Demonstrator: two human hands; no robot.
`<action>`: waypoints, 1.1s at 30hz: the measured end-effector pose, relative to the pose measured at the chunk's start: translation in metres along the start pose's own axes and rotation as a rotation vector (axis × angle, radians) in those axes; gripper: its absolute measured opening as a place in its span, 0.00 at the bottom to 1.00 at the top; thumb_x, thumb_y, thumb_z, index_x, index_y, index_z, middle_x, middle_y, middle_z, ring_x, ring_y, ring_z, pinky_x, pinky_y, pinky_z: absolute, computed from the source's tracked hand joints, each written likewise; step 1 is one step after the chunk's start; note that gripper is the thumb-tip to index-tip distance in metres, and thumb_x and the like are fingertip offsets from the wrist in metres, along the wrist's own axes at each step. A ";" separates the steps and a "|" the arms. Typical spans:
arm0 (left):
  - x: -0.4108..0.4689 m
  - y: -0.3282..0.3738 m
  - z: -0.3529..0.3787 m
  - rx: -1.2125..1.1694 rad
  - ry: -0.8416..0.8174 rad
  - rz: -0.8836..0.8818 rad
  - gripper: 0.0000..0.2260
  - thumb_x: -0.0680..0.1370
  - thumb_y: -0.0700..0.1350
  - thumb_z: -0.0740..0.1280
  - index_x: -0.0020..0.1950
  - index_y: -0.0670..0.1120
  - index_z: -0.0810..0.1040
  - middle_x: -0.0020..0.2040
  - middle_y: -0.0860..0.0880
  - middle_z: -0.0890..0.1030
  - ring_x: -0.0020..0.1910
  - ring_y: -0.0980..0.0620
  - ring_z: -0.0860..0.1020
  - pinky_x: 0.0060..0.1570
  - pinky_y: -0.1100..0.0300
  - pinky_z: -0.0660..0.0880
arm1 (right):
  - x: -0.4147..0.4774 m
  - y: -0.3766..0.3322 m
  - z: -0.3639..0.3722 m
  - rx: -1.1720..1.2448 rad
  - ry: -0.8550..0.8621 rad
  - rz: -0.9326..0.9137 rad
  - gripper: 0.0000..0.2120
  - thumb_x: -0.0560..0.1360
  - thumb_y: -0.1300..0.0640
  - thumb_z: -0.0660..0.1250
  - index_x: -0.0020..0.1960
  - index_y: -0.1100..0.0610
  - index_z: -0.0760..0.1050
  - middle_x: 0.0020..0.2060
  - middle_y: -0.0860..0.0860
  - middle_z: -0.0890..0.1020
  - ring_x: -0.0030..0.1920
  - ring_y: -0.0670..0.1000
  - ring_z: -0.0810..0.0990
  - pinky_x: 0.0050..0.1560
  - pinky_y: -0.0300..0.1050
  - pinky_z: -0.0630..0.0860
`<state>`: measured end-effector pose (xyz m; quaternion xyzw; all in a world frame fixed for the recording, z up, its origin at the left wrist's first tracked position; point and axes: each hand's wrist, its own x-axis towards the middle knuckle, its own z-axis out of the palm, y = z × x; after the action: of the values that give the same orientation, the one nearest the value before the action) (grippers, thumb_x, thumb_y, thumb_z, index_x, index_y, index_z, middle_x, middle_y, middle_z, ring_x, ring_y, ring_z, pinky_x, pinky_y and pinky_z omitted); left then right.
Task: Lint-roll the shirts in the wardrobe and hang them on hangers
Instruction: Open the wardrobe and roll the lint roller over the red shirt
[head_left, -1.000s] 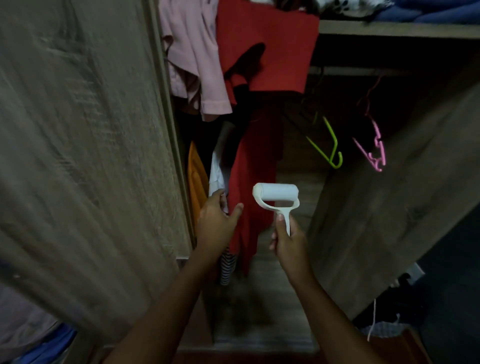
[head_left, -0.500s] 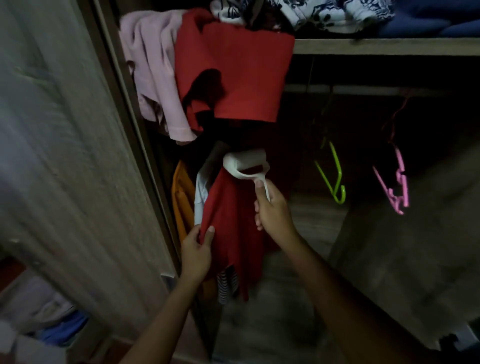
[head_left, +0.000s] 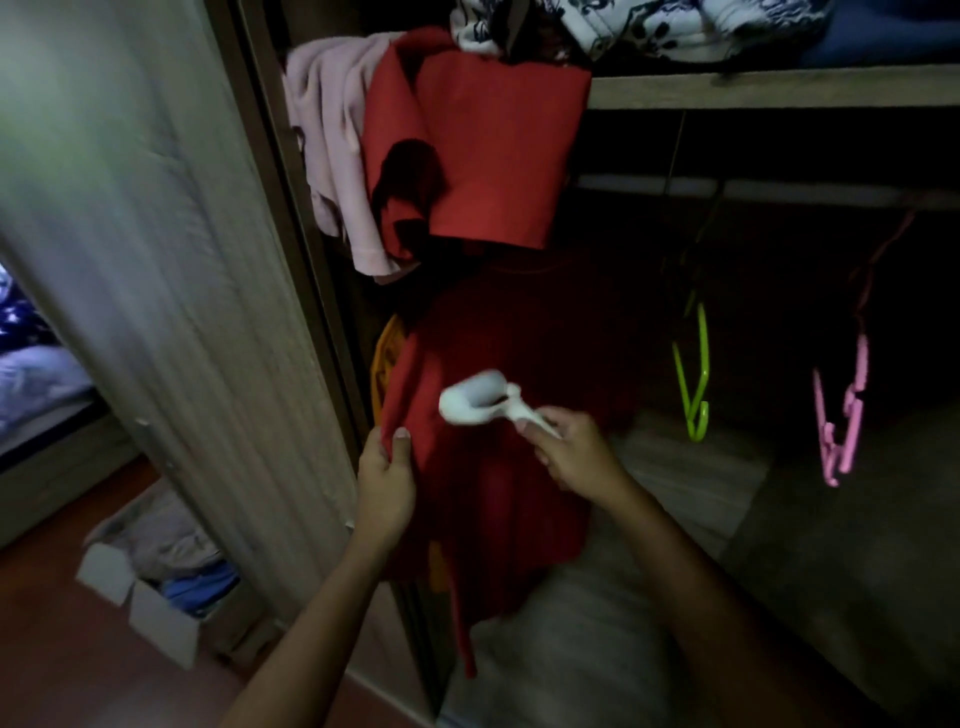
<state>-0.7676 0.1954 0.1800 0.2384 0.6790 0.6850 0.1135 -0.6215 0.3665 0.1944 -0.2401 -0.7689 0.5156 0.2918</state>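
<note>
A dark red shirt (head_left: 498, 483) hangs in the open wardrobe, spread out in front of me. My left hand (head_left: 387, 478) pinches its left edge between thumb and fingers. My right hand (head_left: 571, 452) grips the handle of a white lint roller (head_left: 478, 402), whose blurred roll lies against the shirt's front. A green hanger (head_left: 693, 379) and a pink hanger (head_left: 844, 415) hang bare from the rail to the right. An orange hanger (head_left: 382, 358) peeks out behind the shirt's left side.
A red garment (head_left: 493, 145) and a pink one (head_left: 332, 150) droop over the upper shelf (head_left: 753, 91), with patterned and blue clothes piled on top. The wardrobe door (head_left: 156, 291) stands at my left. A white box of clothes (head_left: 156, 597) sits on the floor.
My left hand has pulled the shirt's edge out to the left, spreading the shirt. The roller has gone from the shirt's top down to its middle. The view has tilted up and moved closer.
</note>
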 end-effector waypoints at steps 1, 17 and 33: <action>-0.003 0.003 0.001 0.015 0.004 0.015 0.13 0.81 0.54 0.60 0.61 0.51 0.78 0.55 0.50 0.83 0.58 0.47 0.81 0.61 0.44 0.76 | 0.007 -0.013 -0.005 0.087 0.057 0.010 0.11 0.79 0.53 0.66 0.44 0.60 0.78 0.23 0.50 0.71 0.18 0.43 0.65 0.20 0.34 0.60; -0.007 0.006 -0.010 0.238 0.012 0.090 0.14 0.77 0.40 0.69 0.32 0.44 0.72 0.27 0.49 0.70 0.26 0.54 0.68 0.28 0.57 0.64 | -0.019 0.065 0.022 -0.067 -0.194 0.166 0.17 0.77 0.49 0.68 0.36 0.60 0.76 0.23 0.46 0.71 0.24 0.44 0.68 0.28 0.41 0.63; 0.000 0.008 -0.004 0.308 0.052 0.100 0.16 0.77 0.41 0.68 0.31 0.47 0.68 0.27 0.50 0.67 0.25 0.57 0.65 0.27 0.58 0.63 | 0.008 0.050 0.008 -0.033 -0.427 0.236 0.15 0.81 0.48 0.62 0.51 0.59 0.80 0.25 0.49 0.74 0.18 0.46 0.67 0.19 0.34 0.64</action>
<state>-0.7677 0.1914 0.1882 0.2688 0.7659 0.5836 0.0236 -0.6293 0.3848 0.1467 -0.2188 -0.7882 0.5724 0.0565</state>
